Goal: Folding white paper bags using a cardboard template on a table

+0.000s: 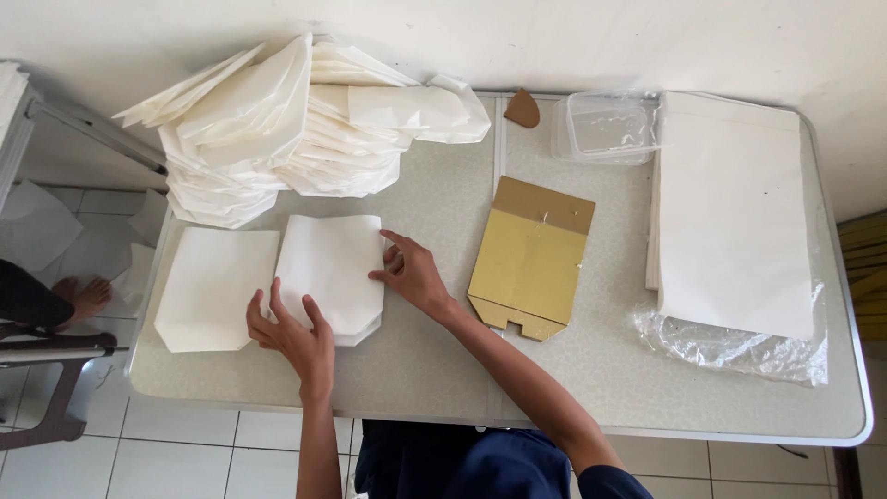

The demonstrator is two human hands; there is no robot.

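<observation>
Both hands were flat on a folded white paper bag (328, 273) lying on the bench (443, 370), fingers spread, not clamped on anything. Left hand (291, 333) sat at the bag's near-left edge, fingertips on the paper. Right hand (411, 273) pressed the bag's right edge w/ fingertips pointing left. Hands were apart, the bag between them.

Just left of the left hand: a 2nd flat white bag (212, 286), side by side w/ the first, edges touching or nearly so, couldn't tell which.

Beyond both hands, far side of bench: big loose stack of folded white bags (296, 129), piled unevenly, some overhanging the bench's left edge.

Right of the right hand, near but not touching: gold-brown cardboard template (531, 259), flat, slightly tilted, w/ a flap at its far end and notches at the near end. Beyond it, a small brown cardboard scrap (522, 109) by the wall.

Further right, well apart from hands: clear plastic container (608, 127), looked empty, and next to it a stack of flat white paper sheets (735, 212) resting on crumpled clear plastic wrap (739, 346) that stuck out at the near end.

Far left, off the bench: someone else's bare foot (88, 298) on the tiled floor (185, 453), plus a few white paper pieces down there
</observation>
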